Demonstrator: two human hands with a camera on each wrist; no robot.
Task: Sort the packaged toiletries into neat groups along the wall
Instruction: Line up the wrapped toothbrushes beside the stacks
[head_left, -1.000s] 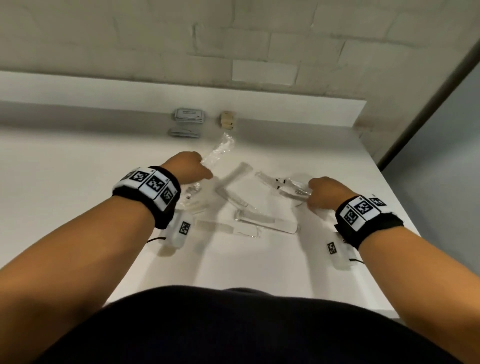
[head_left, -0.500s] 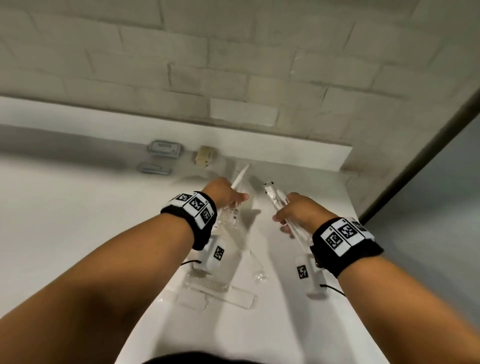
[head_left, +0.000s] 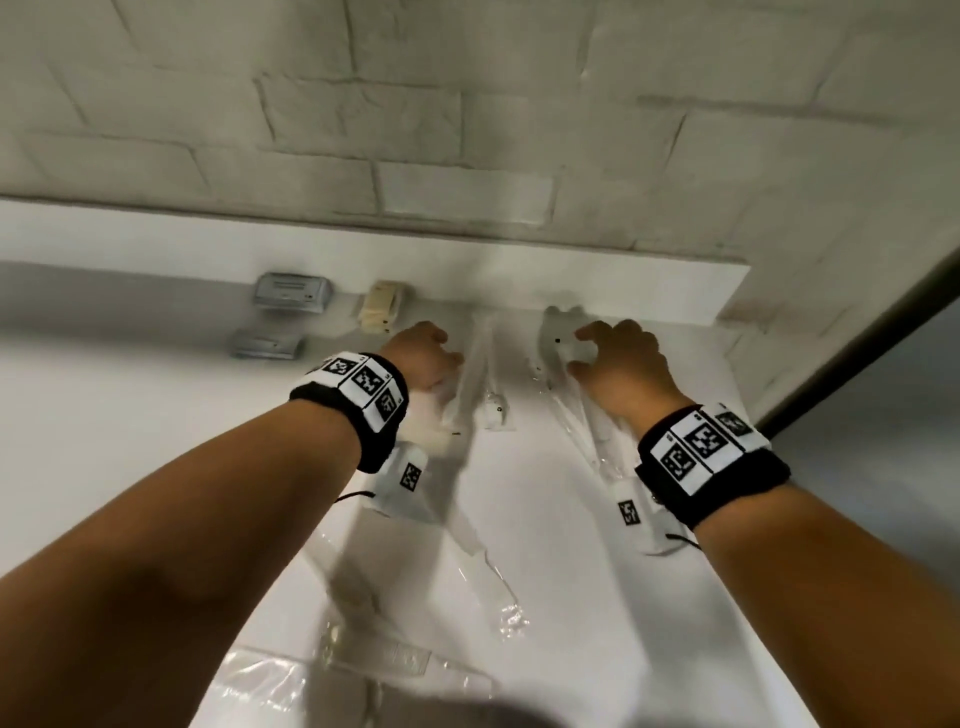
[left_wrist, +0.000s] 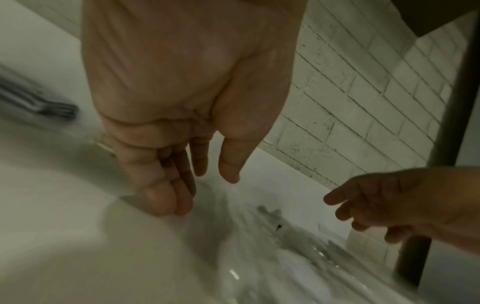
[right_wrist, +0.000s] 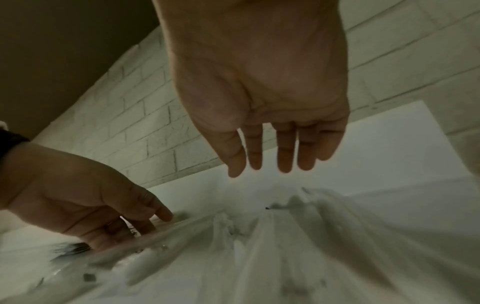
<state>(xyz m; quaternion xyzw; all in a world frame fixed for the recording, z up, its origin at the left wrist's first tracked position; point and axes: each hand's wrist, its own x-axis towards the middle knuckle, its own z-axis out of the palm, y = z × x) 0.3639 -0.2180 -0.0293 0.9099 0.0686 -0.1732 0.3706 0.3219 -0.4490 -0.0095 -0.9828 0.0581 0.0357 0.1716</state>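
Mostly blurred clear packets (head_left: 475, 374) underhand

The head view looks forward and down from above both forearms onto the white counter (head_left: 104, 467), with the brick wall (head_left: 467, 104) across the top of the frame. The left wrist view looks along the palm of the left hand (left_wrist: 187, 92), close up, toward the wall at upper right. The right wrist view looks along the right hand (right_wrist: 259, 82) likewise. Each wrist view catches the other hand, and all three share the clear packets (head_left: 478, 364) by the wall.

Pale brick wall (head_left: 363, 119), white counter (head_left: 104, 415)
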